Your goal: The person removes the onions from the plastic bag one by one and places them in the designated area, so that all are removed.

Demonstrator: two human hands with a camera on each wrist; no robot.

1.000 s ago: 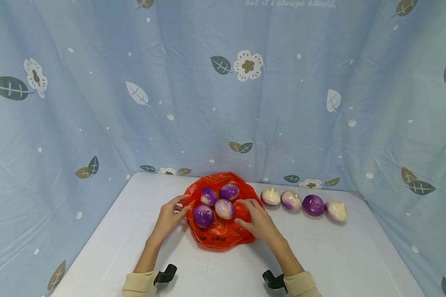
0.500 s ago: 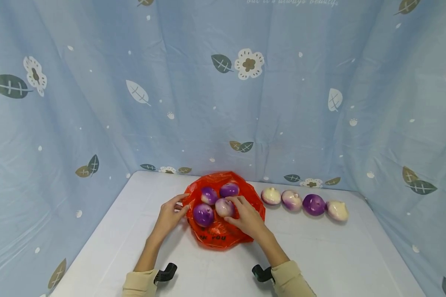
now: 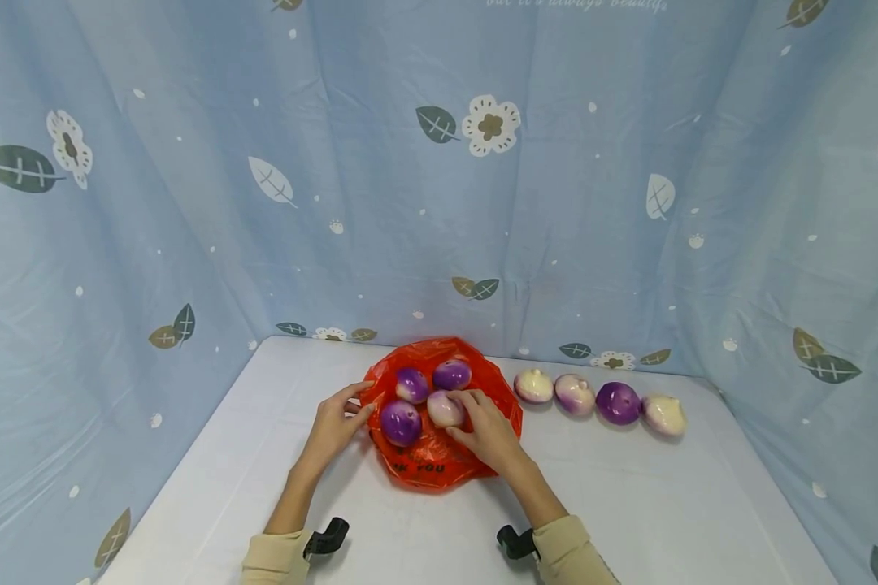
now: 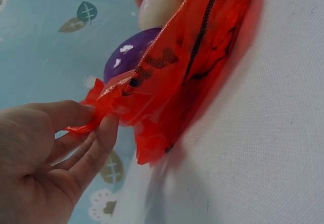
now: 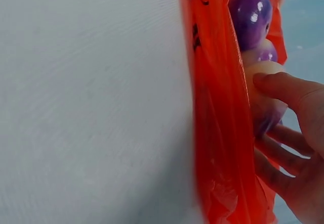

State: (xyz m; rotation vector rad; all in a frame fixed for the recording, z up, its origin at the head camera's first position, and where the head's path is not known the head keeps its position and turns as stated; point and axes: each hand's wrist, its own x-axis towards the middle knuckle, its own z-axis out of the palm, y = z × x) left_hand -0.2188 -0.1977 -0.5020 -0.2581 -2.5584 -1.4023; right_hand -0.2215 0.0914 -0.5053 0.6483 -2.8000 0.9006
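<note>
A red plastic bag [image 3: 428, 479] lies spread on the white table with its mouth upward, holding several glossy purple-and-cream onions. My left hand [image 3: 332, 428] pinches the bag's left rim between thumb and fingers; the left wrist view shows the red film [image 4: 136, 102] caught there. Inside the bag, my right hand [image 3: 492, 432] grips a pale onion [image 3: 442, 409], thumb on its near side and fingers round the far side. In the right wrist view the thumb presses on the cream part of this onion [image 5: 263, 100]. A dark purple onion [image 3: 401, 423] sits to its left.
To the right of the bag, a row of onions stands on the table [image 3: 629, 504]: a cream one [image 3: 533, 387], a mixed one [image 3: 574, 396], a purple one [image 3: 618, 404] and another cream one [image 3: 663, 415]. A blue patterned curtain [image 3: 380, 203] hangs behind.
My right hand has moved left from the bag's right side and taken hold of the pale onion, which has turned and shifted slightly right. The left hand keeps its place on the rim.
</note>
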